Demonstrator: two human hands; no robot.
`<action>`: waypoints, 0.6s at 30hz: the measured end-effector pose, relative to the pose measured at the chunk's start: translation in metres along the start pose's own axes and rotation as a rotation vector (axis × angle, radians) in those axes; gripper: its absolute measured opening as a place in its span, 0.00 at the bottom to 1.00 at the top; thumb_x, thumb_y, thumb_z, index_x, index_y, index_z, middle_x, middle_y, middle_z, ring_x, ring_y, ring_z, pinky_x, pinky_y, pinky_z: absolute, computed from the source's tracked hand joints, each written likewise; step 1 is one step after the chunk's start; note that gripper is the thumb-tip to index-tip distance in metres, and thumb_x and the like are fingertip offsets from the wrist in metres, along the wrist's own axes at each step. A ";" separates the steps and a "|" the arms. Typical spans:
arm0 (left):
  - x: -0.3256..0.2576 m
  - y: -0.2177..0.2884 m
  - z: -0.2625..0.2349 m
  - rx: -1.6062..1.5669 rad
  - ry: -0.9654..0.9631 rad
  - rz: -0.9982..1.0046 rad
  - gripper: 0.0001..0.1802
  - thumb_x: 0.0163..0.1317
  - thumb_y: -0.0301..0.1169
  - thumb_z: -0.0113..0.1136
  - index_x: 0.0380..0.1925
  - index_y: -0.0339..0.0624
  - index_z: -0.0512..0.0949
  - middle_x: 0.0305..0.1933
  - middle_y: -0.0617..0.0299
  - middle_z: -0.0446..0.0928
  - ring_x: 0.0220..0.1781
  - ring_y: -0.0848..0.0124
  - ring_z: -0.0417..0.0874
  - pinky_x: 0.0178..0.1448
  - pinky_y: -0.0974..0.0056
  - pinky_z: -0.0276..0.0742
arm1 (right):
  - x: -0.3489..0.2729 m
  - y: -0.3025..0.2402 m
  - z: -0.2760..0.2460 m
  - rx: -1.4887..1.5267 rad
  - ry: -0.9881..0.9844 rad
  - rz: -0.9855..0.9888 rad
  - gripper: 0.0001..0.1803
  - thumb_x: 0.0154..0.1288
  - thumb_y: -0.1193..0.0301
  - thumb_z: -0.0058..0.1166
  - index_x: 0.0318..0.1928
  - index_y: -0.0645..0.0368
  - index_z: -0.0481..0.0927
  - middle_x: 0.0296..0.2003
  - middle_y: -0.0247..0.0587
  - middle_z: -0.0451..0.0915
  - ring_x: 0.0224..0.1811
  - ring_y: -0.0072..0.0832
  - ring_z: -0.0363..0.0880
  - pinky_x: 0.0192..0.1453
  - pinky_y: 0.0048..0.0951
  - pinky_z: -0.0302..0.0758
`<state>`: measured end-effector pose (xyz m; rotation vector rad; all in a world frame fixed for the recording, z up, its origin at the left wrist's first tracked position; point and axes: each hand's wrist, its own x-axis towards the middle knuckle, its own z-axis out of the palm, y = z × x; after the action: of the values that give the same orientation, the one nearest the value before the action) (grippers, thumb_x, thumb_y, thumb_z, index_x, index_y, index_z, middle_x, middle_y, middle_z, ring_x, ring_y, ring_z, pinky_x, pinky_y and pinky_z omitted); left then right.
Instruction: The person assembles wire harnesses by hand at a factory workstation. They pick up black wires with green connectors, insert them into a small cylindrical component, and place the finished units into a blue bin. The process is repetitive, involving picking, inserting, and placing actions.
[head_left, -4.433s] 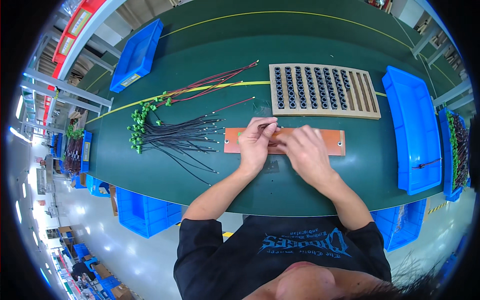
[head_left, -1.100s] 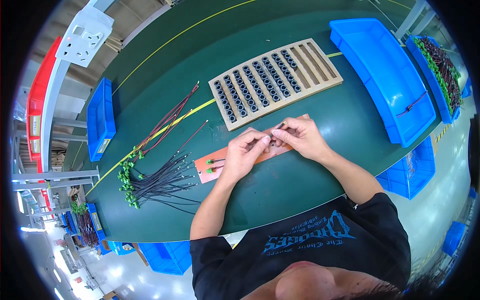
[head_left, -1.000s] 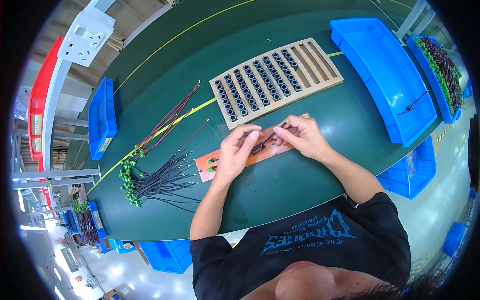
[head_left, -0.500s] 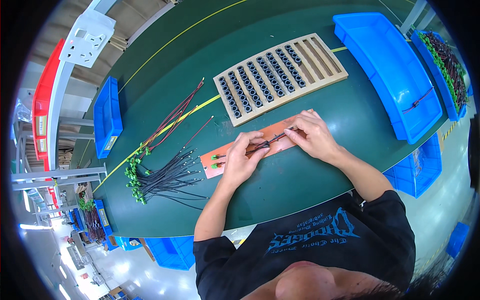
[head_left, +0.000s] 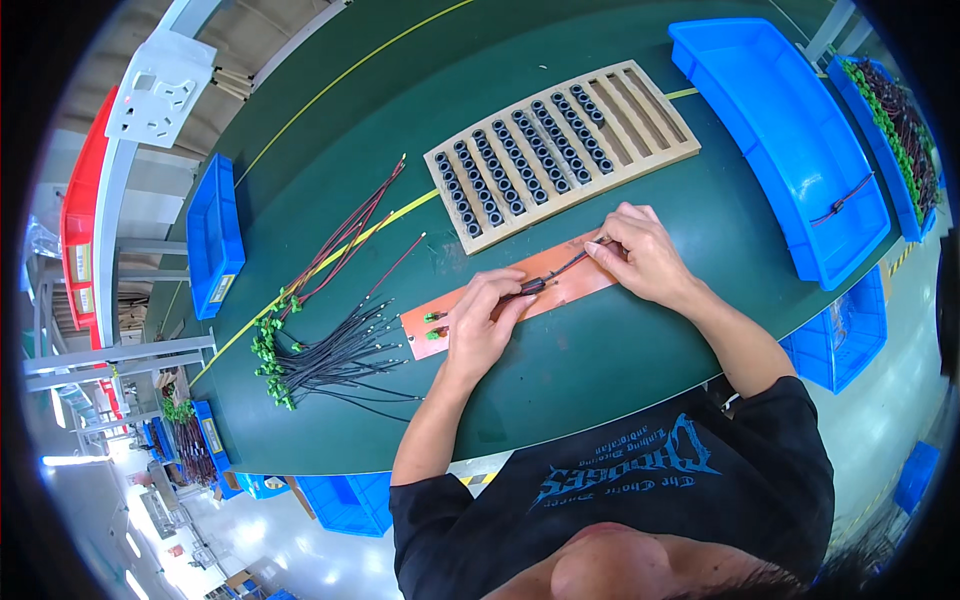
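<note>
Over an orange strip-shaped board (head_left: pixel 425 346) on the green table, my left hand (head_left: pixel 482 318) is closed around black cables near a small black cylindrical part (head_left: pixel 533 286). A dark cable (head_left: pixel 569 266) runs from that part to my right hand (head_left: pixel 640 256), whose thumb and fingers pinch its far end. Green connectors (head_left: pixel 434 327) on the cables lie at the board's left end. To the left spreads a bundle of black cables (head_left: pixel 335 352) with green connectors. Behind it lie several red cables (head_left: pixel 345 235).
Behind the board stands a wooden slotted rack (head_left: pixel 480 240) with rows of black ring-shaped parts; its right slots hold none. A large blue tray (head_left: pixel 770 130) with one short cable is at right, beside a blue bin of cables (head_left: pixel 890 140). A smaller blue tray (head_left: pixel 214 240) stands left.
My right hand has moved slightly right and away from my left, still pinching the cable. A longer stretch of cable shows between my hands. My left hand stays nearly in place.
</note>
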<state>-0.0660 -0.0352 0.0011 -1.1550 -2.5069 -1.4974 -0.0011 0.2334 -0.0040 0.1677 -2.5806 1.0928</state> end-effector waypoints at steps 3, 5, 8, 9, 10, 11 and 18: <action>-0.002 -0.004 0.003 0.048 0.049 0.114 0.11 0.56 0.16 0.74 0.37 0.33 0.82 0.46 0.50 0.85 0.45 0.59 0.88 0.48 0.60 0.86 | 0.000 0.001 0.001 0.005 -0.007 0.010 0.14 0.69 0.67 0.63 0.28 0.60 0.77 0.25 0.39 0.78 0.33 0.36 0.75 0.51 0.40 0.69; -0.002 -0.006 0.004 0.059 0.061 0.166 0.10 0.56 0.17 0.73 0.38 0.33 0.83 0.47 0.50 0.85 0.44 0.58 0.87 0.47 0.59 0.85 | -0.001 0.002 0.002 0.008 -0.013 0.015 0.14 0.69 0.67 0.63 0.28 0.59 0.77 0.25 0.39 0.78 0.33 0.36 0.75 0.51 0.40 0.69; -0.002 -0.008 0.004 0.094 0.053 0.224 0.12 0.55 0.17 0.73 0.39 0.33 0.84 0.46 0.51 0.84 0.44 0.57 0.87 0.46 0.58 0.85 | -0.002 0.003 0.002 0.010 -0.017 0.017 0.13 0.69 0.67 0.63 0.28 0.59 0.77 0.25 0.39 0.78 0.34 0.36 0.75 0.51 0.40 0.69; -0.002 -0.007 0.004 0.118 0.040 0.236 0.12 0.55 0.16 0.73 0.40 0.32 0.84 0.45 0.52 0.84 0.44 0.57 0.87 0.46 0.58 0.85 | -0.002 0.002 0.001 0.011 -0.019 0.017 0.13 0.69 0.67 0.63 0.28 0.59 0.77 0.26 0.39 0.78 0.34 0.36 0.75 0.51 0.40 0.69; -0.001 -0.005 0.003 0.142 0.026 0.248 0.13 0.54 0.16 0.73 0.41 0.32 0.84 0.45 0.52 0.84 0.44 0.57 0.86 0.46 0.57 0.85 | -0.002 0.002 0.001 0.012 -0.022 0.018 0.13 0.69 0.67 0.63 0.28 0.59 0.77 0.26 0.39 0.78 0.34 0.36 0.75 0.51 0.40 0.69; 0.000 -0.003 0.003 0.181 0.012 0.255 0.14 0.54 0.16 0.73 0.41 0.31 0.85 0.45 0.53 0.84 0.45 0.56 0.86 0.46 0.57 0.85 | -0.002 0.002 0.001 0.012 -0.019 0.013 0.13 0.69 0.67 0.63 0.28 0.59 0.77 0.26 0.39 0.78 0.34 0.36 0.75 0.51 0.40 0.69; 0.007 0.008 0.010 0.343 0.011 0.243 0.15 0.53 0.17 0.74 0.43 0.30 0.86 0.44 0.53 0.85 0.46 0.57 0.85 0.48 0.58 0.84 | -0.003 0.000 0.004 -0.014 0.021 -0.010 0.13 0.68 0.68 0.63 0.28 0.59 0.76 0.26 0.39 0.78 0.35 0.37 0.75 0.52 0.40 0.69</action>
<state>-0.0624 -0.0212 0.0039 -1.3210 -2.3823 -0.9687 0.0011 0.2306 -0.0074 0.1641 -2.5652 1.0674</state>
